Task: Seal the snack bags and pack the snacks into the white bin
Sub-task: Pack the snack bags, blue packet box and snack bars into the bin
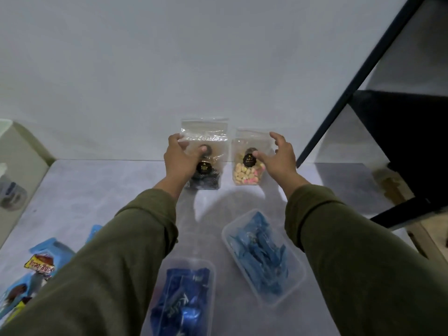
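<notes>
Two black-labelled snack bags (204, 154), print blurred

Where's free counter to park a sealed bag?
Bare counter lies left of the dark-snack bag, beyond the blue packets. A smaller bare patch lies right of the pastel-snack bag, toward the black shelf frame. Crowded: the near centre, with two clear tubs of blue wrappers.

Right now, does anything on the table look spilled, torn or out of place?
Nothing looks spilled or torn. The dark cookie bag, gripped by the left hand, and the pastel biscuit bag stand upright against the wall. The right hand is spread open at the biscuit bag. Both clear tubs sit uncovered; no lids show.
</notes>
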A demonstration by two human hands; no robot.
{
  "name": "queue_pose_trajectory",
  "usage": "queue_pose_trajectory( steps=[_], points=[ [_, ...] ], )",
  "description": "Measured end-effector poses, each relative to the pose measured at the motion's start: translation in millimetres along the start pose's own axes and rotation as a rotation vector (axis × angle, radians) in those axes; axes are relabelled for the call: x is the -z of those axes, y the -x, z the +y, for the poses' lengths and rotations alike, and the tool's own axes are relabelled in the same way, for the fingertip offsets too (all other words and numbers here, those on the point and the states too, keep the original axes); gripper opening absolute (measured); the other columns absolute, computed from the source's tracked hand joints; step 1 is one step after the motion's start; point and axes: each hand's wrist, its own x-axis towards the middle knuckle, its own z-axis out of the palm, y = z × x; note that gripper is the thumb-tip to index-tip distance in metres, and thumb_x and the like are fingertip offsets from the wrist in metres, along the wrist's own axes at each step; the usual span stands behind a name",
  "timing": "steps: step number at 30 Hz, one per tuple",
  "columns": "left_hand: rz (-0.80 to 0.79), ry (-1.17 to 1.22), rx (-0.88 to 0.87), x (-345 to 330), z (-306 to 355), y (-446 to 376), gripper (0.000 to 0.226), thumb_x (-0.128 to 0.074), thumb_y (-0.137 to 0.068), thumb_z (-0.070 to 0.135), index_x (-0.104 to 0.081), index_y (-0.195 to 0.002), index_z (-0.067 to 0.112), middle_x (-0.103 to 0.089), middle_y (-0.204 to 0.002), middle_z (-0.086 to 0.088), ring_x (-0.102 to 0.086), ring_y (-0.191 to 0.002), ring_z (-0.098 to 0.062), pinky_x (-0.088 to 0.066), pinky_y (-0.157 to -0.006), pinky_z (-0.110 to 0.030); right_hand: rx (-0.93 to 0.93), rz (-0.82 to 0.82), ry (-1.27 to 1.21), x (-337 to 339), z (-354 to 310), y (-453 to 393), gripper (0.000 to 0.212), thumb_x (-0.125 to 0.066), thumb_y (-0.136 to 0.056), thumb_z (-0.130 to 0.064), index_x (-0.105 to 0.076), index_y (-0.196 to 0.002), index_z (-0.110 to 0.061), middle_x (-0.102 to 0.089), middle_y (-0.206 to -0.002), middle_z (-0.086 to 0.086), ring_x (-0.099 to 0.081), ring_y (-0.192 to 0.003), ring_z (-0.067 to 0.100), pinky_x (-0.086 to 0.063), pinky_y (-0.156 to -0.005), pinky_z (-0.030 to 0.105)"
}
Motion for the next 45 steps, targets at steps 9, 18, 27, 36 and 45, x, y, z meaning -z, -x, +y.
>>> queue_pose_trajectory(
  steps=[9, 18, 27, 36, 45],
  points=[
    [0.101, 0.021, -0.040, -10.6, -11.4, -6.1, 0.036, -0.072, -0.081, 0.024, -0.056, -0.112, 0.015, -0.064, -0.098, 0.005, -0.058, -0.097, -0.012, -0.037, -0.081, -0.014, -0.074, -0.016, -0.119, -9.1, 21.5, -16.6, 0.076, -0.075, -0.078, -0.022, -0.032, -0.141, -0.024, -0.052, -0.128, 0.005, -0.049, -0.120, 0.022, -0.043, -0.096, 0.032],
    [0.110, 0.041, -0.026, -12.6, -9.1, -12.9, 0.029, -0.069, -0.083, 0.022, -0.058, -0.109, 0.014, -0.067, -0.099, 0.002, -0.056, -0.091, -0.009, -0.035, -0.075, -0.014, -0.117, 0.003, -0.164, -14.2, 21.3, -32.0, 0.065, -0.077, -0.076, -0.021, -0.042, -0.130, -0.015, -0.054, -0.126, 0.005, -0.050, -0.111, 0.018, -0.042, -0.100, 0.031],
    [0.092, 0.114, 0.005, -14.8, -15.6, -20.3, 0.015, -0.067, -0.084, 0.026, -0.063, -0.098, 0.021, -0.064, -0.089, 0.000, -0.058, -0.088, -0.016, -0.047, -0.084, -0.027, -0.093, -0.044, -0.277, -17.9, 24.3, -31.9, 0.026, -0.072, -0.081, -0.020, -0.070, -0.107, -0.016, -0.068, -0.109, 0.007, -0.060, -0.099, 0.018, -0.048, -0.082, 0.023],
    [0.003, 0.370, -0.016, 1.0, 10.8, -0.2, 0.011, -0.061, -0.091, 0.020, -0.068, -0.097, 0.014, -0.064, -0.083, 0.005, -0.058, -0.076, -0.002, -0.043, -0.062, -0.001, -0.002, -0.072, -0.348, -9.6, -1.2, -10.7, 0.023, -0.067, -0.086, -0.022, -0.071, -0.105, -0.010, -0.068, -0.113, 0.006, -0.062, -0.103, 0.017, -0.048, -0.099, 0.034],
    [-0.021, 0.435, -0.103, 63.1, 56.9, 18.1, 0.016, -0.057, -0.093, 0.013, -0.067, -0.103, 0.006, -0.064, -0.096, 0.007, -0.054, -0.082, 0.008, -0.042, -0.068, 0.003, 0.150, -0.041, -0.258, 10.3, -63.6, 25.6, 0.017, -0.066, -0.084, -0.036, -0.072, -0.074, -0.048, -0.059, -0.105, -0.014, -0.050, -0.120, 0.025, -0.040, -0.106, 0.041]
  ],
)
